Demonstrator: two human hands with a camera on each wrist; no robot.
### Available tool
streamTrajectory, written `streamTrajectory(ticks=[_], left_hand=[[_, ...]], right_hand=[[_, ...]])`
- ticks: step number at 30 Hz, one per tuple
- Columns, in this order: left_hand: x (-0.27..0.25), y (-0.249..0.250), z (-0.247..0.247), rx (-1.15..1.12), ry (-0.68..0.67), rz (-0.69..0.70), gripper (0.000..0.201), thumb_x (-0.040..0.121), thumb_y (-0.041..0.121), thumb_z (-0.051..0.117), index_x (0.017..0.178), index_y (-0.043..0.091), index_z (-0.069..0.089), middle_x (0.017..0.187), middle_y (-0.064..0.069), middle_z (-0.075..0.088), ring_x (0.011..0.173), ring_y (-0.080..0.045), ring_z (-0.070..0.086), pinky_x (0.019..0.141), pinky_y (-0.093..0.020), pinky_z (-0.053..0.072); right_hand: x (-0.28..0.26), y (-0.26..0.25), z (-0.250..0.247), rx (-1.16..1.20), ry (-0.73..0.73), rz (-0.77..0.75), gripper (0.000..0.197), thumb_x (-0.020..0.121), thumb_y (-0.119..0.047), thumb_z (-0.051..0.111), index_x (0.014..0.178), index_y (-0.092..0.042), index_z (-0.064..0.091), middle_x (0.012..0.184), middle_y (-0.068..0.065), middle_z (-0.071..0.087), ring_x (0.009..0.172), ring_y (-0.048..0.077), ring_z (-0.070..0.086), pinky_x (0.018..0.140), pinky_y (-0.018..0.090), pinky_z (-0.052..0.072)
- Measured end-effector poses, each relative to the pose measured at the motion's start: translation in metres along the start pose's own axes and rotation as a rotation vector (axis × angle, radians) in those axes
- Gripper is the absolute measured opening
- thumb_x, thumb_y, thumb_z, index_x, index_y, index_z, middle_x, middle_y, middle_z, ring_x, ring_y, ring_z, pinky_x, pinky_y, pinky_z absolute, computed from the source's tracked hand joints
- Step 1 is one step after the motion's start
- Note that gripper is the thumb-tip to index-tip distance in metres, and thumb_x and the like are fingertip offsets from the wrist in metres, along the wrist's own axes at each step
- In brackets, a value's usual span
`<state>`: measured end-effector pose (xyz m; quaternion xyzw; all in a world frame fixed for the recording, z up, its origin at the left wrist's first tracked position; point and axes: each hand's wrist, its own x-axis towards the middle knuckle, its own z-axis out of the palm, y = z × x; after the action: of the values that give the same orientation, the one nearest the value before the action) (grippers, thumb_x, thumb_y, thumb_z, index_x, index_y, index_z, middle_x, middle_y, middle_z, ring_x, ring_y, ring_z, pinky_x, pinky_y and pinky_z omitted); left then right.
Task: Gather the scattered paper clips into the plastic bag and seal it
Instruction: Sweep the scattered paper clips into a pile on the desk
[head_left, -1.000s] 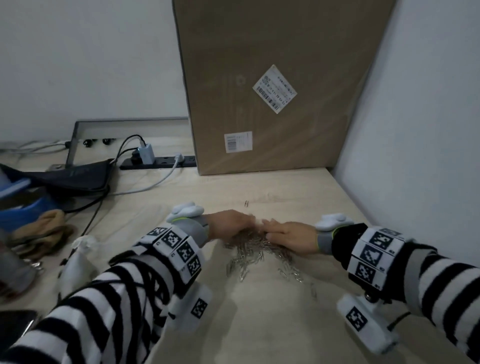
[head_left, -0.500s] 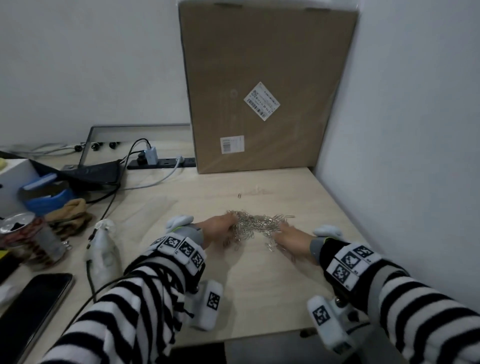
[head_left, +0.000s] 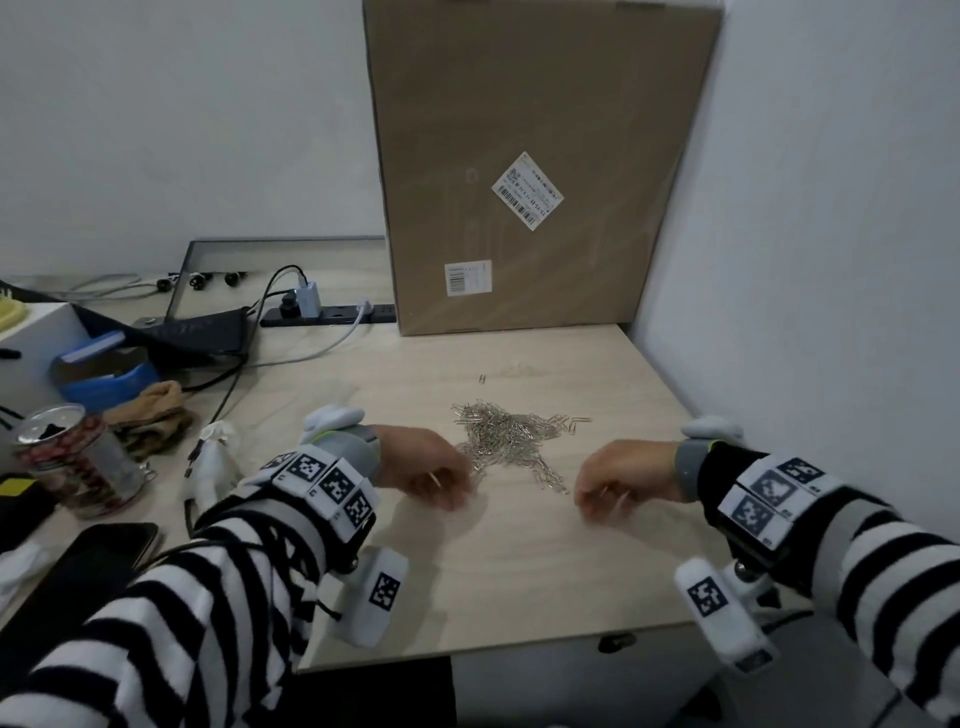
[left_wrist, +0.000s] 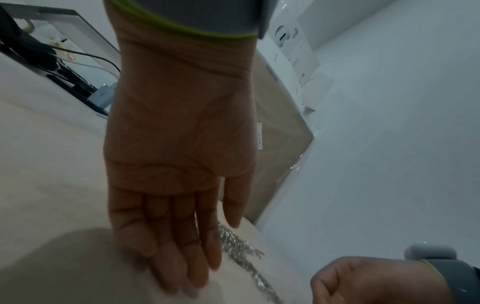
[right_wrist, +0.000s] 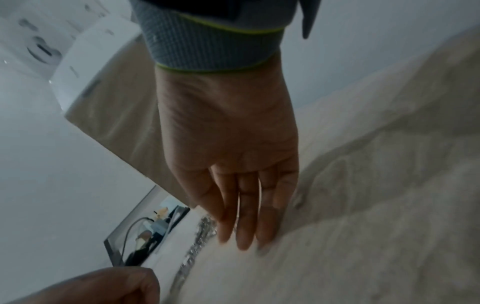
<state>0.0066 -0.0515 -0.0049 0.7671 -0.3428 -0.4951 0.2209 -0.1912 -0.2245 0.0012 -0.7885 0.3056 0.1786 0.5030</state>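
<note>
A pile of silver paper clips (head_left: 511, 441) lies gathered in the middle of the wooden table (head_left: 519, 571). One stray clip (head_left: 483, 378) lies farther back. My left hand (head_left: 441, 486) rests palm down just left of the pile's near end, its fingers (left_wrist: 182, 257) straight and touching the table, with the clips (left_wrist: 239, 251) beside them. My right hand (head_left: 597, 499) sits right of the pile, apart from it; its fingers (right_wrist: 246, 216) are straight and hold nothing. No plastic bag is plainly visible.
A tall cardboard box (head_left: 535, 166) leans on the wall behind the pile, with a white wall close on the right. To the left lie a power strip with cables (head_left: 327, 314), a white pouch (head_left: 213, 462), a can (head_left: 67, 457), a phone (head_left: 98, 561) and a blue box (head_left: 104, 364).
Both hands have left the pile, drawing back toward me and apart from each other. The clips stay bunched in one heap. The head view has pulled back.
</note>
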Motion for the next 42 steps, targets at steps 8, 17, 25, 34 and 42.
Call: streamTrajectory(ticks=[8,17,25,34,42], left_hand=[[0.032,0.021,0.017,-0.154,0.104,0.181,0.018,0.089,0.013,0.057,0.073,0.011,0.064,0.067,-0.004,0.061,0.058,-0.011,0.054,0.052,-0.016,0.042],[0.044,0.017,-0.033,-0.155,0.408,0.086,0.059,0.097,0.031,0.047,0.149,0.012,0.028,0.155,-0.009,0.030,0.140,-0.027,0.032,0.113,-0.035,0.027],[0.057,0.036,0.004,-0.202,0.238,0.165,0.048,0.100,0.028,0.040,0.145,0.015,0.029,0.157,-0.009,0.025,0.129,-0.017,0.036,0.104,-0.027,0.028],[0.081,0.037,-0.069,0.103,0.458,0.078,0.057,0.097,0.020,0.046,0.150,0.013,0.028,0.157,-0.009,0.029,0.141,-0.028,0.033,0.115,-0.037,0.030],[0.088,0.017,-0.080,0.113,0.443,0.041,0.048,0.095,0.012,0.047,0.143,0.007,0.041,0.150,-0.011,0.041,0.137,-0.027,0.039,0.115,-0.037,0.030]], right_hand=[[0.056,-0.028,0.029,0.117,0.201,-0.201,0.028,0.091,0.000,0.048,0.072,-0.016,0.063,0.075,0.004,0.063,0.064,0.011,0.056,0.053,0.016,0.044],[0.060,-0.012,-0.043,-0.226,0.550,0.073,0.053,0.094,-0.021,0.050,0.143,-0.008,0.035,0.149,0.012,0.040,0.134,0.028,0.041,0.103,0.030,0.035],[0.092,-0.019,0.012,-0.174,0.334,-0.108,0.056,0.090,-0.029,0.053,0.144,-0.022,0.035,0.143,-0.002,0.046,0.128,0.020,0.047,0.101,0.029,0.040],[0.134,-0.102,-0.024,-0.559,0.304,-0.186,0.055,0.095,-0.012,0.039,0.149,-0.020,0.028,0.157,0.003,0.027,0.138,0.023,0.038,0.105,0.028,0.038],[0.163,-0.117,-0.015,-0.711,0.152,-0.164,0.039,0.098,-0.020,0.041,0.131,-0.002,0.048,0.138,0.016,0.050,0.127,0.032,0.047,0.106,0.036,0.038]])
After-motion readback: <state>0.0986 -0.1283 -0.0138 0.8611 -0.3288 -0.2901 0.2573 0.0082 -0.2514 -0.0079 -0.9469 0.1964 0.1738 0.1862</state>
